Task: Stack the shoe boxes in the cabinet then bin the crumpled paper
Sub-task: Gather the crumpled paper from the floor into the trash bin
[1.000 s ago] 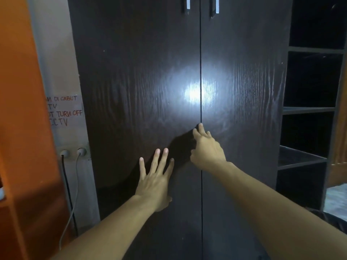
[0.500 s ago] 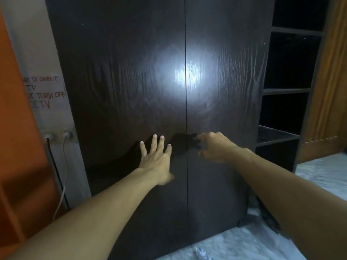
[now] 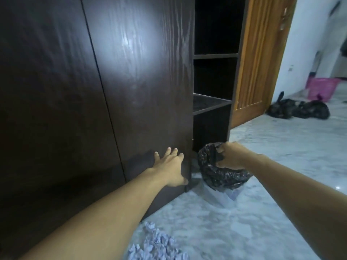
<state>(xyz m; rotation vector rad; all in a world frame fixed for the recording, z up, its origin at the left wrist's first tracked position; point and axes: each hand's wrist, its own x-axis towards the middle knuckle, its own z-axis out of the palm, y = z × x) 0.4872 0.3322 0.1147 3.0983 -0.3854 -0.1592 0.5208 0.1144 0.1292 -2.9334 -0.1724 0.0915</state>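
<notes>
The dark wooden cabinet point(image 3: 142, 81) fills the left of the head view, both doors closed. My left hand point(image 3: 171, 166) lies flat, fingers spread, on the lower corner of its right door. My right hand point(image 3: 230, 156) grips the rim of a bin lined with a black plastic bag point(image 3: 223, 177), which stands on the floor at the cabinet's right corner. Several crumpled white paper balls point(image 3: 155, 243) lie on the floor at the bottom middle, between my arms. No shoe boxes are visible.
Open dark shelves point(image 3: 214, 102) adjoin the cabinet on the right, then an orange wooden door point(image 3: 261, 59). Tied black bags point(image 3: 298, 109) and a pink basket point(image 3: 319, 89) sit on the pale marble floor point(image 3: 281, 152) far right.
The view has swung down and to the right. My right hand left the door seam and took hold of the bin bag's rim. My left hand slid to the right door's lower corner.
</notes>
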